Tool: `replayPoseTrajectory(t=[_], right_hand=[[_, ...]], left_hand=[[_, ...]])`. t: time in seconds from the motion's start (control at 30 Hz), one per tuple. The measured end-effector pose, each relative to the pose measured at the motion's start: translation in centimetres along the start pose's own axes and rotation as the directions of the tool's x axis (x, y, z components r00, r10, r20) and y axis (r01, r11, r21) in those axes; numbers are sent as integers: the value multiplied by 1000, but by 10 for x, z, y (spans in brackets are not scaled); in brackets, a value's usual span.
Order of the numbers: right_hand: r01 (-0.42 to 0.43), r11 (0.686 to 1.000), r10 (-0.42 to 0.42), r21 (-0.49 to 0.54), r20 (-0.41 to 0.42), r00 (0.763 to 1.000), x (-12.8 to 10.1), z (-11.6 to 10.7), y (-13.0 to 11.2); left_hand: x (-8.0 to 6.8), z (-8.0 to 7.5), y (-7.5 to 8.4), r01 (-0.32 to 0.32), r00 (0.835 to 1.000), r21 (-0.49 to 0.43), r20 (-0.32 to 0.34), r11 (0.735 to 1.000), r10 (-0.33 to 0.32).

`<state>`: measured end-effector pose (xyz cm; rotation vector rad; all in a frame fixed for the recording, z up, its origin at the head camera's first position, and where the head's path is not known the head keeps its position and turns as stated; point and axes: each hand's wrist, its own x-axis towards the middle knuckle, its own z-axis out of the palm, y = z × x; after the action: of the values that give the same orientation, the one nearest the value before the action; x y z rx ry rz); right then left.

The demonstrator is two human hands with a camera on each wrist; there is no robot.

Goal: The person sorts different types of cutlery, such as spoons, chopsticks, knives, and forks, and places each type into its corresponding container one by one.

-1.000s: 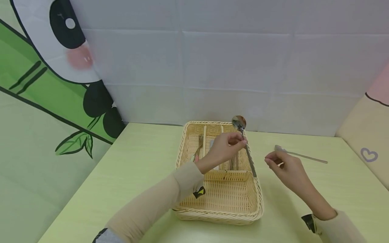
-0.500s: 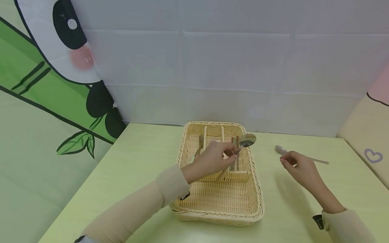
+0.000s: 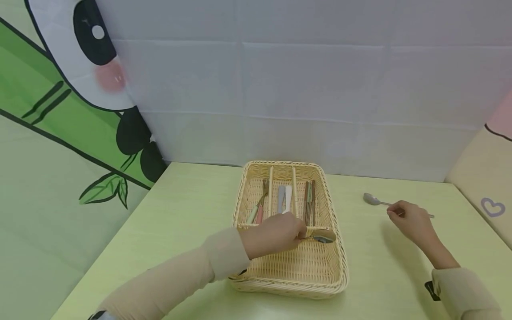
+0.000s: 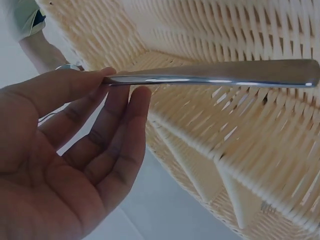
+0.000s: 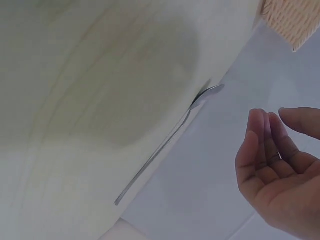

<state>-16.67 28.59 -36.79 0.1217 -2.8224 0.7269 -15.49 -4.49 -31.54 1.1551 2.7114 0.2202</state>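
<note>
While the steel spoon (image 3: 320, 238) a second ago stood raised over the far rim of the wicker cutlery basket (image 3: 340, 262), it now lies low in the basket's wide front compartment, bowl to the right, just inside the cross divider; the left hand (image 3: 276, 233) has come down with it and, in the left wrist view, thumb and fingertips still pinch the handle's end, the other fingers loosely extended, so by my judgement it is set in place but not yet let go; behind the divider, the narrow slots hold a fork (image 3: 262, 195) with pale-handled pieces, two light knives (image 3: 284, 198) and dark chopsticks (image 3: 309, 202); on the green table (image 3: 192, 209) to the right, a second spoon (image 3: 374, 200) lies flat, well apart from the basket; the right hand (image 3: 412, 222) has moved outward and hovers just over its handle, fingers gently curled and holding nothing, per the right wrist view; panda-print backdrop (image 3: 92, 66) behind.
</note>
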Motion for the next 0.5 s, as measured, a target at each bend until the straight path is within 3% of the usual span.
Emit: replayPoseTrajectory(t=[0.3, 0.5], right_hand=[[-39, 998, 39, -57, 7, 999, 5, 1, 29], [-53, 992, 56, -111, 19, 998, 8, -1, 41]], left_hand=[[-3, 12, 2, 70, 993, 55, 94, 996, -75], [-4, 14, 0, 50, 990, 135, 123, 990, -67]])
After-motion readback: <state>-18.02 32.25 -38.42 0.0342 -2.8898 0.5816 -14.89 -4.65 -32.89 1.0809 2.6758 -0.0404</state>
